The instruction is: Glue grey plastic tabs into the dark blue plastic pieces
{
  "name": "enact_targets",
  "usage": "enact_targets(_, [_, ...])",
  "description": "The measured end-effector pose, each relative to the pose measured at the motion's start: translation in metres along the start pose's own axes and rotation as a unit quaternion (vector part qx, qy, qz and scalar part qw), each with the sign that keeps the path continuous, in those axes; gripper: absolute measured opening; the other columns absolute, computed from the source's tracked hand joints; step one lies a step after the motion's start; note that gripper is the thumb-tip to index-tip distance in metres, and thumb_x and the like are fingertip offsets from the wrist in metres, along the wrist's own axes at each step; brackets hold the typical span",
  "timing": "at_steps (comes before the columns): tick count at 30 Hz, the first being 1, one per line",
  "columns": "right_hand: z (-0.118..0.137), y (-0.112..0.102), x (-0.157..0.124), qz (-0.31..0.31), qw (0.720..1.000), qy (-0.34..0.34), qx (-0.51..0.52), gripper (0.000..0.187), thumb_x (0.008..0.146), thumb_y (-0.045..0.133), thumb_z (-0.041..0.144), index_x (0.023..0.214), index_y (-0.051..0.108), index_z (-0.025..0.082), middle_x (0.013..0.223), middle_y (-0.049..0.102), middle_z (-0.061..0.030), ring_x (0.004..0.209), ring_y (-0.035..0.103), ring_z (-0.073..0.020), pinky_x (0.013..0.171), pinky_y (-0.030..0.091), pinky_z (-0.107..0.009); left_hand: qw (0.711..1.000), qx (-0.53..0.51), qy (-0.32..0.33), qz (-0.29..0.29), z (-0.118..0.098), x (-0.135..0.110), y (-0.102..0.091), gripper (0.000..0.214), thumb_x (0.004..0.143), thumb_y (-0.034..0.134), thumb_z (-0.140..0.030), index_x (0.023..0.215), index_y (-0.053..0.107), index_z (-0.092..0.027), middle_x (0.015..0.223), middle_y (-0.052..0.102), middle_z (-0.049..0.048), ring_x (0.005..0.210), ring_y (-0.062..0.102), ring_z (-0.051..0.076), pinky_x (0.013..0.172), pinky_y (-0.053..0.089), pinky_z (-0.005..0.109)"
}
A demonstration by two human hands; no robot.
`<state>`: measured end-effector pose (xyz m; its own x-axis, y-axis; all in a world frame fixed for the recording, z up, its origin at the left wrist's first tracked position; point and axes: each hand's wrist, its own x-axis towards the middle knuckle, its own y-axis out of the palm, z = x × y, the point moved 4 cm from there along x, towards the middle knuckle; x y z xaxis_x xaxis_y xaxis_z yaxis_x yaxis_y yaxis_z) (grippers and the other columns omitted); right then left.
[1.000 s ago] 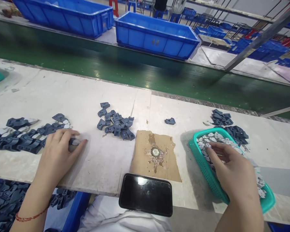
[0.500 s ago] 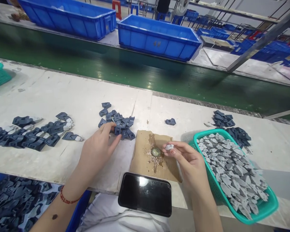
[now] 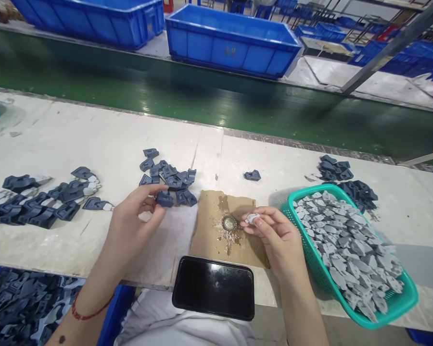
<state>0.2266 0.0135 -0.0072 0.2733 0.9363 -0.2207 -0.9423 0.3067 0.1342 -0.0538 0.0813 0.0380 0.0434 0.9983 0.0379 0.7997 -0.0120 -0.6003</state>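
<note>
My left hand has its thumb and fingers closed around a dark blue plastic part at the near edge of a loose pile of similar parts. My right hand pinches a small light grey piece between thumb and fingertips. That piece is held just over the right side of a brown cardboard sheet. On the cardboard sits a small round cap with shiny wet-looking spots and stains around it. A single dark blue part lies beyond the cardboard.
A green basket of light grey pieces stands at right, with dark blue parts behind it. Joined blue-and-grey parts lie at left. A phone rests at the near edge. Blue bins stand beyond the green belt.
My left hand has drawn back slightly left with a dark blue part from the pile. My right hand still holds the grey piece, now tilted a little. The whole view has shifted slightly.
</note>
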Motion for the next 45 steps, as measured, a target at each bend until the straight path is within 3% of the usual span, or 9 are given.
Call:
enact_targets(4, [0.003, 0.001, -0.001, -0.027, 0.999, -0.014, -0.017, 0.024, 0.082, 0.083, 0.040, 0.088, 0.071, 0.021, 0.088, 0.079, -0.0060, 0.078, 0.077, -0.0191, 0.073, 0.065, -0.031, 0.973, -0.210, -0.056, 0.083, 0.000, -0.017, 0.012, 0.020, 0.087, 0.069, -0.032, 0.103, 0.071, -0.020, 0.085, 0.074, 0.0043, 0.077, 0.071, 0.019, 0.072, 0.059, 0.031])
enact_targets(8, [0.006, 0.003, -0.005, -0.057, 0.991, -0.061, -0.106, 0.021, 0.085, 0.080, 0.039, 0.088, 0.072, 0.020, 0.088, 0.077, -0.0062, 0.082, 0.075, -0.0210, 0.076, 0.063, -0.035, 0.924, -0.325, -0.100, 0.173, -0.003, -0.032, 0.039, 0.017, 0.087, 0.074, -0.029, 0.099, 0.065, -0.021, 0.093, 0.075, 0.0052, 0.085, 0.074, 0.020, 0.072, 0.060, 0.030])
enact_targets(13, [0.009, 0.008, -0.009, -0.043, 0.952, -0.155, -0.260, 0.011, 0.091, 0.073, 0.033, 0.088, 0.073, 0.022, 0.094, 0.076, -0.0057, 0.088, 0.070, -0.0212, 0.078, 0.055, -0.035, 0.899, -0.382, -0.107, 0.183, -0.006, -0.041, 0.065, 0.018, 0.088, 0.072, -0.025, 0.093, 0.055, -0.021, 0.120, 0.070, 0.0077, 0.101, 0.074, 0.019, 0.082, 0.059, 0.029])
enact_targets(18, [0.011, 0.018, -0.011, 0.004, 0.923, -0.203, -0.327, 0.010, 0.095, 0.069, 0.027, 0.086, 0.070, 0.023, 0.091, 0.075, -0.0045, 0.091, 0.070, -0.0211, 0.079, 0.054, -0.034, 0.892, -0.384, -0.103, 0.217, -0.009, -0.045, 0.079, 0.021, 0.092, 0.068, -0.026, 0.094, 0.047, -0.023, 0.109, 0.075, 0.0073, 0.102, 0.073, 0.018, 0.085, 0.058, 0.031])
enact_targets(23, [0.013, 0.023, -0.013, 0.023, 0.908, -0.231, -0.348, 0.009, 0.097, 0.067, 0.024, 0.088, 0.068, 0.023, 0.092, 0.074, -0.0048, 0.088, 0.068, -0.0207, 0.076, 0.052, -0.034, 0.887, -0.398, -0.104, 0.211, -0.008, -0.046, 0.082, 0.023, 0.092, 0.068, -0.026, 0.091, 0.045, -0.023, 0.112, 0.072, 0.0066, 0.100, 0.071, 0.017, 0.086, 0.059, 0.031])
enact_targets(29, [0.014, 0.021, -0.014, 0.022, 0.908, -0.229, -0.350, 0.009, 0.096, 0.068, 0.023, 0.087, 0.068, 0.023, 0.092, 0.073, -0.0034, 0.088, 0.068, -0.0196, 0.077, 0.051, -0.032, 0.891, -0.390, -0.105, 0.205, -0.006, -0.048, 0.083, 0.023, 0.094, 0.067, -0.023, 0.089, 0.044, -0.022, 0.107, 0.067, 0.0029, 0.096, 0.073, 0.014, 0.081, 0.057, 0.024])
enact_targets(34, [0.011, 0.020, -0.012, 0.014, 0.915, -0.215, -0.341, 0.010, 0.096, 0.068, 0.025, 0.086, 0.069, 0.023, 0.092, 0.075, -0.0034, 0.090, 0.069, -0.0197, 0.077, 0.051, -0.032, 0.914, -0.347, -0.098, 0.188, -0.003, -0.047, 0.084, 0.030, 0.088, 0.073, -0.025, 0.115, 0.060, -0.023, 0.107, 0.067, 0.0039, 0.093, 0.073, 0.018, 0.079, 0.060, 0.027])
enact_targets(36, [0.008, 0.019, -0.011, 0.015, 0.921, -0.201, -0.333, 0.011, 0.095, 0.069, 0.027, 0.085, 0.070, 0.023, 0.091, 0.074, -0.0033, 0.087, 0.069, -0.0192, 0.075, 0.051, -0.031, 0.921, -0.325, -0.086, 0.197, -0.003, -0.047, 0.085, 0.026, 0.089, 0.073, -0.026, 0.113, 0.068, -0.023, 0.111, 0.067, 0.0051, 0.095, 0.073, 0.018, 0.082, 0.061, 0.028])
enact_targets(45, [0.012, 0.010, -0.005, -0.024, 0.985, -0.118, -0.127, 0.021, 0.087, 0.078, 0.030, 0.071, 0.067, 0.021, 0.069, 0.068, 0.0001, 0.065, 0.061, -0.0128, 0.061, 0.049, -0.023, 0.939, -0.293, -0.024, 0.181, -0.006, -0.046, 0.083, 0.014, 0.089, 0.073, -0.026, 0.101, 0.076, -0.021, 0.114, 0.068, 0.0068, 0.093, 0.069, 0.016, 0.070, 0.059, 0.021])
